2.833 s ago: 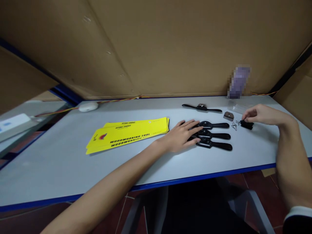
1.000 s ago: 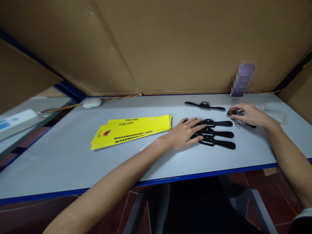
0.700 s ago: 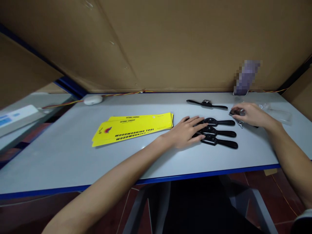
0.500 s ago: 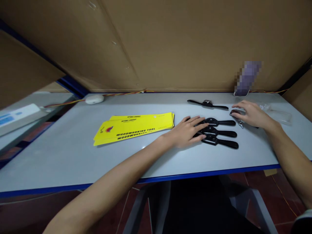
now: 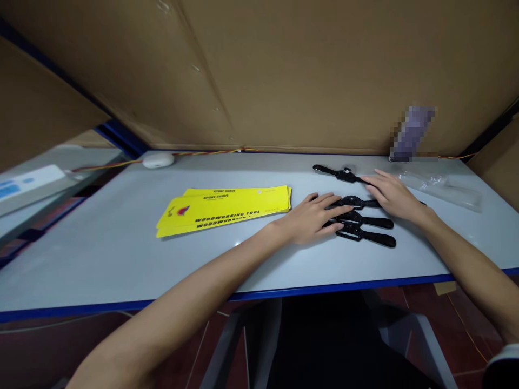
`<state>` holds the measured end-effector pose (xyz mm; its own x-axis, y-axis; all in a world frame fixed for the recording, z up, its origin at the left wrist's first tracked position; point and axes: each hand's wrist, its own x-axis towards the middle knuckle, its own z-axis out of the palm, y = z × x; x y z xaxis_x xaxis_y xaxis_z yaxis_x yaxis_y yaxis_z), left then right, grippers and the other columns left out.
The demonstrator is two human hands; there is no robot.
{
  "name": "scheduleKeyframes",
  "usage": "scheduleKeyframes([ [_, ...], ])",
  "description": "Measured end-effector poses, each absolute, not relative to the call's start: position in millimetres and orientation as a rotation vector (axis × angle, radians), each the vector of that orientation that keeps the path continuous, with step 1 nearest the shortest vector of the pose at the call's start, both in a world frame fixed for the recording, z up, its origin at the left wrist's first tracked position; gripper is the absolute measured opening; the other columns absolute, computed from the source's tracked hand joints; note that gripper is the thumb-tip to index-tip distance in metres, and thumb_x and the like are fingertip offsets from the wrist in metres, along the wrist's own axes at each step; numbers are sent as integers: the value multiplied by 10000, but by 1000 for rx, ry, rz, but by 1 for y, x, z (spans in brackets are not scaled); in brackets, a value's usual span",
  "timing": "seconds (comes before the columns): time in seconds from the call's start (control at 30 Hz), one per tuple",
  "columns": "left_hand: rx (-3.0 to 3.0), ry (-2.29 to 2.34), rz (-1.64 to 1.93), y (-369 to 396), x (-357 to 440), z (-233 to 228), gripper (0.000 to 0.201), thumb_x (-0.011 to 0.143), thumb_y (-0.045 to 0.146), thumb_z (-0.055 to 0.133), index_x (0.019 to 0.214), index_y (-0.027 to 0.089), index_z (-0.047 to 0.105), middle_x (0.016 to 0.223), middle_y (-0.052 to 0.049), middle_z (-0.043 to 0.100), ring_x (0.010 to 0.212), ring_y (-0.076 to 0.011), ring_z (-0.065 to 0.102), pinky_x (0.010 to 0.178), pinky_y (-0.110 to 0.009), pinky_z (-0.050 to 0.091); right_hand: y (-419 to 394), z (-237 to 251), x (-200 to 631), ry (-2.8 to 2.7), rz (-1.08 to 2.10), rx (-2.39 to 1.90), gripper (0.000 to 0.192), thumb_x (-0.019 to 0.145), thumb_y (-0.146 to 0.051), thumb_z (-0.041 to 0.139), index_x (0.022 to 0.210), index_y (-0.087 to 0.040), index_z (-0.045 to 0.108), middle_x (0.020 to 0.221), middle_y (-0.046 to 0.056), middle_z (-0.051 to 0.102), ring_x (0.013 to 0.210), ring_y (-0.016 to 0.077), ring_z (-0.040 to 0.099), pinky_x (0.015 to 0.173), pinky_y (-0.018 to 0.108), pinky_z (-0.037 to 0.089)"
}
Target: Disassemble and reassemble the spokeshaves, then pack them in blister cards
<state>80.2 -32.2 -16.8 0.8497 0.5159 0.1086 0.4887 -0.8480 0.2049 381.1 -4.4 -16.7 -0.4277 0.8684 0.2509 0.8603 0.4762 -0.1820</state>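
Observation:
My left hand [image 5: 310, 219] lies flat, fingers spread, over the left ends of several black spokeshaves lined up one below another. Their right handles show beyond my fingers, among them the middle spokeshave [image 5: 379, 222] and the nearest spokeshave [image 5: 377, 239]. My right hand [image 5: 391, 194] has its fingers and thumb closed about the right handle of a separate spokeshave [image 5: 343, 174] behind the row. Beneath my right hand, a dark tip [image 5: 423, 203] pokes out; the rest of that piece is hidden.
Yellow printed cards [image 5: 227, 208] are stacked left of my left hand. Clear plastic packaging [image 5: 450, 193] lies at the right. A blurred purple upright object [image 5: 413, 134] stands against the cardboard wall [image 5: 284, 70]. A white rounded device [image 5: 158, 160] with a cable sits back left.
My right hand has moved left, from a dark piece with a shiny metal part to the back spokeshave's handle. That spokeshave has turned slightly. My left hand has stayed in place.

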Motion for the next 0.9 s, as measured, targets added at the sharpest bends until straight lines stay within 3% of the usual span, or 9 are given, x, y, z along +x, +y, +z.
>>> scheduleKeyframes([
  [0.13,2867,789,254,-32,81,-17,569,1124,507,326,1619,252,443,1620,-162,479,1527,-327,420,1239,-550,355,-10,-11,372,-2230,15,-1542,390,994,-444,571,1258,-239,772,1229,91,802,1244,365,699,1053,554,544],
  [0.23,2856,799,227,-33,81,-17,560,1128,507,327,1618,263,449,1620,-164,476,1529,-336,420,1240,-567,349,-14,-10,365,-2082,51,-1583,360,898,-424,674,1177,-238,802,1098,86,832,1054,349,771,949,518,592],
  [0.33,2844,813,214,-34,81,-17,531,1141,487,309,1627,315,433,1678,-145,408,1575,-359,348,1256,-622,302,-14,-12,362,-2088,82,-1471,323,920,-332,590,1140,-238,807,1190,93,814,1206,354,723,1056,557,537],
  [0.43,2839,803,238,-36,82,-18,492,1145,441,333,1617,363,442,1738,-103,313,1609,-372,275,1276,-666,229,-13,-14,360,-2211,99,-1362,333,937,-279,550,1167,-273,791,1263,61,793,1363,359,630,1212,698,326],
  [0.5,2837,780,235,-36,82,-17,476,1144,413,351,1602,364,469,1742,-86,308,1615,-366,262,1284,-662,215,-14,-14,358,-2290,127,-1328,345,957,-268,530,1189,-281,785,1264,56,792,1355,349,639,1232,727,262],
  [0.7,2856,763,196,-35,83,-12,480,1143,408,351,1587,306,500,1717,-117,358,1572,-348,368,1265,-626,282,-18,-12,355,-2396,189,-1306,405,985,-246,471,1227,-223,795,1329,106,762,1263,317,700,1115,532,517],
  [0.9,2886,756,207,-34,83,-13,486,1136,407,363,1579,273,513,1700,-130,388,1534,-332,435,1248,-586,332,-16,-15,359,-2471,146,-1273,461,992,-223,429,1313,-205,760,1425,115,704,1327,313,654,1132,536,508],
])
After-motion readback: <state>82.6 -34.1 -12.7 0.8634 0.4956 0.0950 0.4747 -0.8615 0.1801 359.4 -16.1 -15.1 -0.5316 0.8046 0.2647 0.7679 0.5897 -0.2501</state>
